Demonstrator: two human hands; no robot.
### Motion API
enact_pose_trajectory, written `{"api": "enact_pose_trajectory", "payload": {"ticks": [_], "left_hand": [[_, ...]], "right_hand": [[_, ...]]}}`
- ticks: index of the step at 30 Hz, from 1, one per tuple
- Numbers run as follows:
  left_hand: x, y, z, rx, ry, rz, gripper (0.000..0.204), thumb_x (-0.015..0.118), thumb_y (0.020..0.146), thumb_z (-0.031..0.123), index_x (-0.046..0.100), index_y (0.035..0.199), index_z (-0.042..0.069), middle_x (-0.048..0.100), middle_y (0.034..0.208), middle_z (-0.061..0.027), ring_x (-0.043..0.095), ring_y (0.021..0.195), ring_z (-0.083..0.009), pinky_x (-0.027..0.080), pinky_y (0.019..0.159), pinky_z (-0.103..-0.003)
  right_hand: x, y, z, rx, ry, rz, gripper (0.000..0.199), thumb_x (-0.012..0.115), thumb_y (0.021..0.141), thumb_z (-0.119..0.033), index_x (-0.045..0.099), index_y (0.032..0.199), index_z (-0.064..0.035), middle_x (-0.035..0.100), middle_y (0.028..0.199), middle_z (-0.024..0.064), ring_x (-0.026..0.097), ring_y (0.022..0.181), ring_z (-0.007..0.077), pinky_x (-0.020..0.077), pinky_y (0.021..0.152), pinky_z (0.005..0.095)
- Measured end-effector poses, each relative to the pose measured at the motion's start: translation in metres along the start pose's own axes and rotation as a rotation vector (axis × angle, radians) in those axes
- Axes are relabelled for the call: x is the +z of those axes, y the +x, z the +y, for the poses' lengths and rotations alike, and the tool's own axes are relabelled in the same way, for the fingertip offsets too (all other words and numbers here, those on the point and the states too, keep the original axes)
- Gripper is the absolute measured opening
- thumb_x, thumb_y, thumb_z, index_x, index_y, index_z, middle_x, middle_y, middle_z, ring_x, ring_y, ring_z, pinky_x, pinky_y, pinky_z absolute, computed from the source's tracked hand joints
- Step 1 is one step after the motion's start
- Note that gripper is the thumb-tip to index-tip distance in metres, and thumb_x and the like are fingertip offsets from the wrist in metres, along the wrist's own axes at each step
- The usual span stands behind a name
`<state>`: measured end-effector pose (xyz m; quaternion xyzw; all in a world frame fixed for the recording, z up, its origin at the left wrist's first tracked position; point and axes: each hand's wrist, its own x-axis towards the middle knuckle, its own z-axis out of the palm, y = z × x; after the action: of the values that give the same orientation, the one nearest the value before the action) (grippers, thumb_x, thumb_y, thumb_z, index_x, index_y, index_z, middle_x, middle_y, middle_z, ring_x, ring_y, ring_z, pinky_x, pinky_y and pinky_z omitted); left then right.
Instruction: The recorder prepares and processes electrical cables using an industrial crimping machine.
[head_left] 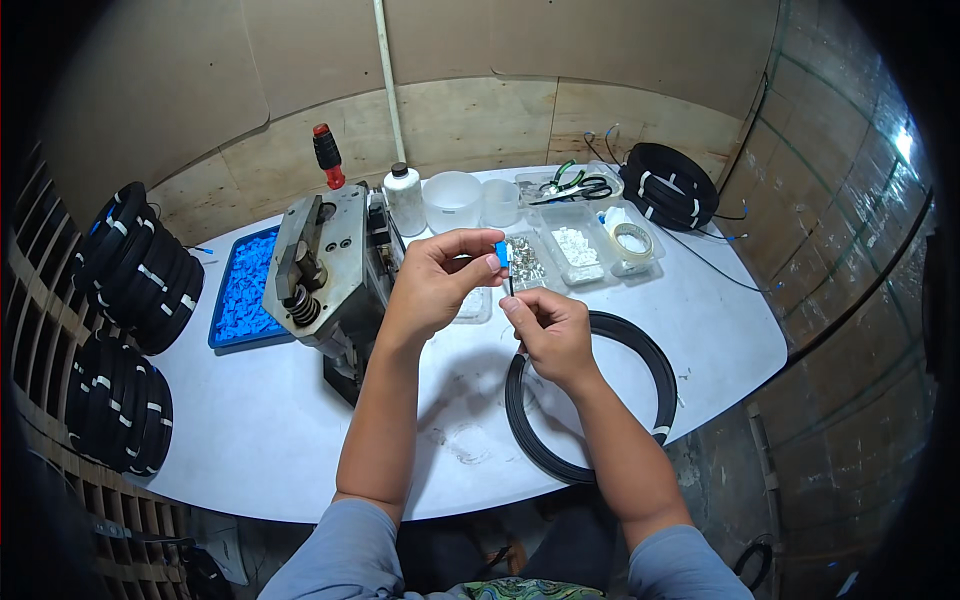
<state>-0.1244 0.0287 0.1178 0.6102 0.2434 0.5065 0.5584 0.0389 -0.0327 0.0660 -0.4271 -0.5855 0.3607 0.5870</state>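
Blue connector [502, 258] is located in the grip of the left hand [428, 285], above the middle of the counter [450, 485]. The grip is closed: thumb and forefinger pinch the part from the left, and part of its body is exposed at the right.

The right hand [553, 332] is positioned nearer and to the right. Its grip is narrow and holds a black cable [511, 287] just below the connector. The cable runs up to the connector's near end; insertion depth cannot be determined.

A black cable coil [662, 370] lies flat on the counter, partly covered by the right hand and forearm. Left of the left forearm stands a metal press [335, 250], with a red and black handle [327, 155] at its far side. Left of the press, a blue tray [252, 344] contains loose blue parts [250, 285].

Beyond the hands, small metal parts [525, 262], white parts [573, 250] and a tape roll [632, 240] occupy clear containers. Farther back stand a dark-capped bottle [404, 205] and a white tub [452, 205]. Bundled black coils [665, 190] rest at the far right; coil stacks [140, 270] stand at the left.
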Motion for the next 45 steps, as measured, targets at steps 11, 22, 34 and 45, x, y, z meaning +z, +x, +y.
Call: {"api": "enact_pose_trajectory", "payload": {"ticks": [11, 22, 34, 45], "left_hand": [[-0.002, -0.0008, -0.0001, 0.01, 0.015, -0.005, 0.028, 0.07, 0.088, 0.005, 0.067, 0.115, -0.003, 0.071, 0.097, -0.0096, 0.067, 0.084, -0.0133, 0.057, 0.08, -0.029], [-0.0027, 0.0, -0.0012, 0.008, 0.012, -0.01, 0.027, 0.07, 0.088, 0.004, 0.067, 0.113, -0.003, 0.071, 0.097, -0.0088, 0.067, 0.085, -0.0136, 0.057, 0.08, -0.029], [-0.0032, 0.0, -0.0027, 0.004, 0.004, 0.008, 0.028, 0.07, 0.087, 0.004, 0.067, 0.114, -0.004, 0.07, 0.095, -0.0099, 0.068, 0.082, -0.0137, 0.058, 0.078, -0.029], [-0.0006, -0.0005, -0.0009, 0.006, 0.023, 0.012, 0.027, 0.07, 0.088, 0.004, 0.068, 0.114, -0.004, 0.071, 0.094, -0.009, 0.067, 0.081, -0.0129, 0.057, 0.077, -0.028]], "right_hand": [[0.0015, -0.0001, -0.0016, 0.017, 0.017, -0.013, 0.018, 0.067, 0.094, -0.019, 0.07, 0.09, -0.0012, 0.058, 0.06, -0.0031, 0.05, 0.05, 0.0026, 0.0389, 0.046, 0.0215], [0.0006, -0.0003, 0.0005, 0.013, 0.002, -0.011, 0.017, 0.067, 0.094, -0.017, 0.07, 0.09, -0.0008, 0.058, 0.06, -0.0037, 0.048, 0.052, 0.0018, 0.038, 0.047, 0.021], [0.0012, 0.0002, -0.0017, 0.01, 0.001, 0.005, 0.017, 0.067, 0.094, -0.017, 0.07, 0.09, -0.0009, 0.058, 0.06, -0.0033, 0.049, 0.05, 0.0024, 0.0387, 0.046, 0.0213], [0.002, -0.0002, -0.0008, -0.003, 0.0, 0.0, 0.016, 0.067, 0.094, -0.016, 0.07, 0.089, -0.0012, 0.057, 0.06, -0.0038, 0.046, 0.051, 0.0018, 0.0365, 0.046, 0.0215]]}}
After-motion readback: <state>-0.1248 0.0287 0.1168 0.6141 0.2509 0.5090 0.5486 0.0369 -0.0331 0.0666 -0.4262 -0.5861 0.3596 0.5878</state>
